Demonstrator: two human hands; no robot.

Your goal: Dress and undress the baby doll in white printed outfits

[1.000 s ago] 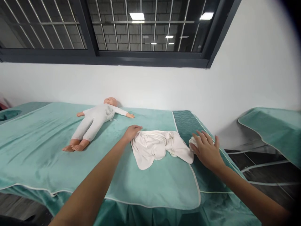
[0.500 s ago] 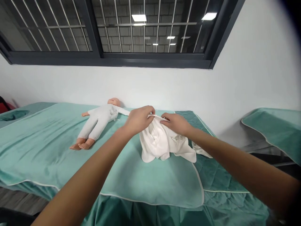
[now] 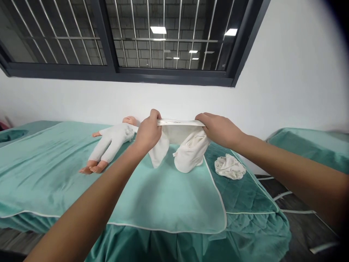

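Note:
My left hand [image 3: 148, 131] and my right hand [image 3: 218, 129] each grip one end of the waistband of a pair of white baby trousers [image 3: 181, 145], stretched taut between them. The trousers hang lifted above the teal blanket [image 3: 163, 196], their legs dangling down and just touching it. A baby doll [image 3: 111, 140] in a white suit lies on its back to the left, head toward the wall. A small crumpled white cloth [image 3: 229, 166] lies on the quilted cover to the right of the trousers.
The bed [image 3: 245, 203] stands against a white wall under a dark barred window [image 3: 163, 40]. A second teal-covered bed [image 3: 308, 145] sits at the right across a gap of dark floor. The blanket's near edge hangs over the bed front.
Both hands gathered the white trousers off the blanket, took the waistband and raised it, pulling it wide. The small white cloth now lies uncovered at the right.

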